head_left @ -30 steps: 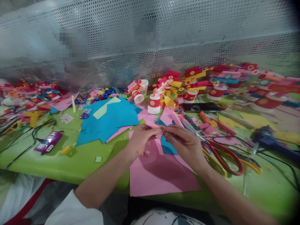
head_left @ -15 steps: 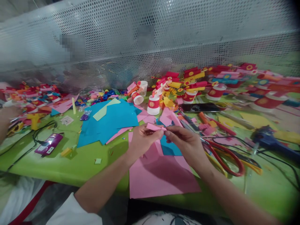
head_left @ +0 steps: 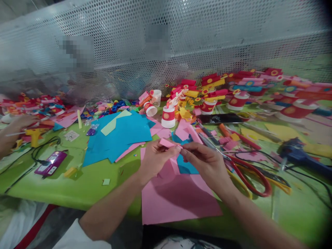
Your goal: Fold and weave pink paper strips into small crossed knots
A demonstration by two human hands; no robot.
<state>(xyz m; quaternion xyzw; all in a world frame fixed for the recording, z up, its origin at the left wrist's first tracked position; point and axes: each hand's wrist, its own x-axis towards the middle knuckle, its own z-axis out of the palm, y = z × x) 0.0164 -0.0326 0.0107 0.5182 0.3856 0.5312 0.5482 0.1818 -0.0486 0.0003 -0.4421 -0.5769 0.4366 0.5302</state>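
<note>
Between both hands is a small folded strip of pink paper [head_left: 167,142]. My left hand [head_left: 155,157] pinches it from the left, with the strip's flat end poking out above the thumb. From the right, the thumb and fingers of my right hand [head_left: 203,160] close on its other end, which they mostly hide. Beneath the hands lies a large pink paper sheet [head_left: 178,200], with a blue piece of paper [head_left: 186,164] partly over its far edge. Red-handled scissors [head_left: 252,180] lie close to the right wrist.
Blue sheets [head_left: 119,135] lie left of centre. Paper-cup models [head_left: 168,117] line the back below a perforated metal screen [head_left: 124,45]. A blue glue gun [head_left: 303,157] and its cord are at right, a purple power adapter [head_left: 52,163] at left. Another person's hand [head_left: 19,129] is far left.
Both hands stay on the pink strip, with slight finger movement. The other person's hand at far left has moved further into view. The view has shifted slightly.
</note>
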